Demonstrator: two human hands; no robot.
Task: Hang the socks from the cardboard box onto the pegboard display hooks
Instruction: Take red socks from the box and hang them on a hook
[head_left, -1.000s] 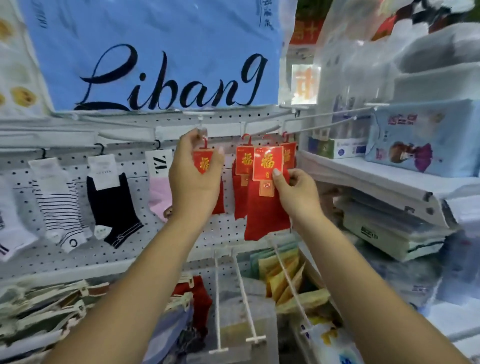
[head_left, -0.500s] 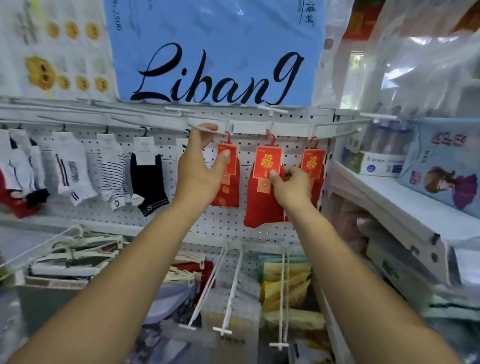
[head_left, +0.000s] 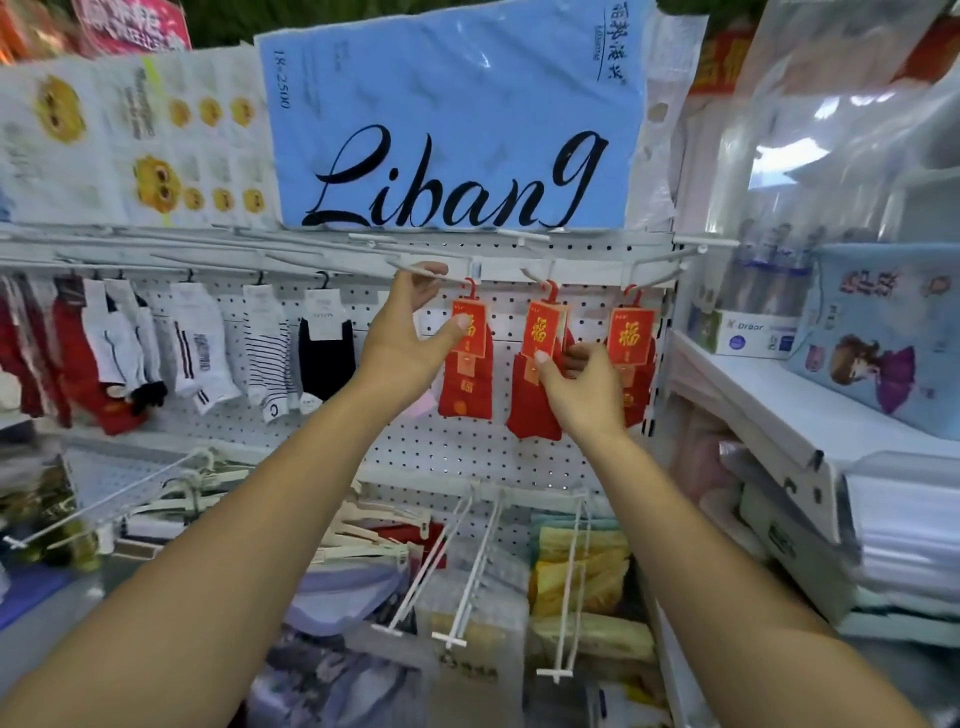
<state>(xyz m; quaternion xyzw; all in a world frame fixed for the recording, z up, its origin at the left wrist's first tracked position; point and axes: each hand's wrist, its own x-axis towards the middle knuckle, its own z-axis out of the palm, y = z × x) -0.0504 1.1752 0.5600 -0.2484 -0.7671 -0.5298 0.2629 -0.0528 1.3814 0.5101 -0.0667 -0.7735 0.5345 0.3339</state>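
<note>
At pegboard (head_left: 467, 447) top row: seat each hanger loop fully over its hook (head_left: 431, 271), cards facing out. Left hand (head_left: 400, 338) holds left sock pack (head_left: 466, 364), thumb on card, fingers curled up at hook. Right hand (head_left: 582, 384) pinches middle sock pack (head_left: 537, 332) just above its fingertips; third pack (head_left: 631, 338) hangs just right.

The red socks (head_left: 465, 389) held in the left hand (head_left: 400, 348) and right hand (head_left: 584, 397) are soft, matt knitted cloth, each topped by a glossy red paper card (head_left: 540, 327) with shiny gold print. Behind the hands, the pegboard (head_left: 467, 452) is smooth white-painted sheet, perforated. Below them the hooks (head_left: 474, 571) look like smooth white-coated wire. Above, the blue package (head_left: 447, 119) sits in glossy, creased clear plastic film.
</note>
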